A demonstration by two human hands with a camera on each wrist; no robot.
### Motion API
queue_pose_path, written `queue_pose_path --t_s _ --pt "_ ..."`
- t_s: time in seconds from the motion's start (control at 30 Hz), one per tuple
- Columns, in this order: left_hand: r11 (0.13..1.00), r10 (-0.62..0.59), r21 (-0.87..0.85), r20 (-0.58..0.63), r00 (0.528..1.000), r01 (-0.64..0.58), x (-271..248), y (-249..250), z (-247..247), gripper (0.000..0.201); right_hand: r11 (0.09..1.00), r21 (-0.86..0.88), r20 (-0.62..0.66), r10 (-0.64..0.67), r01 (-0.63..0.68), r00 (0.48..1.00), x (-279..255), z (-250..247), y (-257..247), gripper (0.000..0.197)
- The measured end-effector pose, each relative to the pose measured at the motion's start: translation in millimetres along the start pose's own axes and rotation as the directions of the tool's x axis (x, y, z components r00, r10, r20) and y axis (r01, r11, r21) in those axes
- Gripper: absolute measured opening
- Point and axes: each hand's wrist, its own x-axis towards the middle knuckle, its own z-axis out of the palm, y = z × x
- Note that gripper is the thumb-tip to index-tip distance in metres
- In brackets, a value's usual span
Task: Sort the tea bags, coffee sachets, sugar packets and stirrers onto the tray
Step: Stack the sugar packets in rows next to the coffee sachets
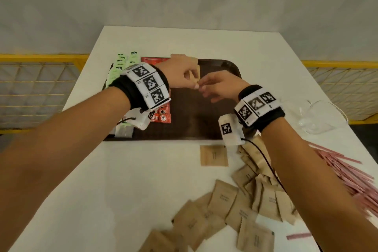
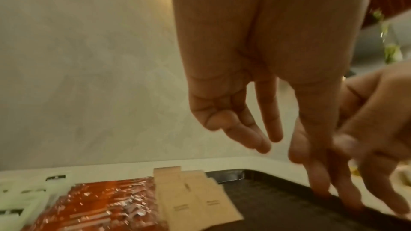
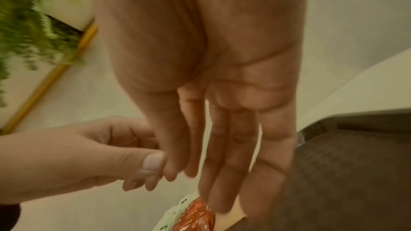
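A dark brown tray (image 1: 204, 112) lies on the white table. On it, from the left, are green tea bags (image 1: 118, 65), red coffee sachets (image 1: 161, 114) and tan sugar packets (image 2: 189, 199) at the back. My left hand (image 1: 194, 85) and right hand (image 1: 204, 88) meet fingertip to fingertip above the tray. The left thumb and forefinger are pinched together. The right fingers (image 3: 222, 155) hang straight. A tan packet edge (image 1: 194, 73) shows at the left fingers, held or lying behind I cannot tell. Loose sugar packets (image 1: 245, 200) and pink stirrers (image 1: 347, 174) lie near right.
A clear plastic wrapper (image 1: 319, 116) lies on the table at the right, beyond the stirrers. One stray stirrer (image 1: 298, 236) sits at the front right. A yellow mesh fence (image 1: 41, 88) runs behind the table on both sides. The tray's right half (image 2: 278, 208) is bare.
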Motion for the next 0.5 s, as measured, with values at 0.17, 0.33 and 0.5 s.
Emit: queue_pose_path --t_s 0.17,0.33,0.5 --pt "0.998 0.052 -0.058 0.261 0.964 -0.038 -77.2 27.4 30.1 0.032 0.948 -0.314 0.178 0.009 0.048 0.984 -69.1 30.7 13.0 0.011" --pt "0.999 0.043 -0.028 0.45 0.892 -0.034 -131.7 38.3 71.3 0.041 0.779 -0.625 0.067 0.109 -0.044 0.992 -95.9 60.5 40.0 0.025" --pt "1.0 0.026 -0.002 0.552 0.833 -0.03 -156.8 46.5 110.1 0.059 0.699 -0.714 0.021 0.094 -0.051 0.995 -104.9 81.1 53.3 0.034"
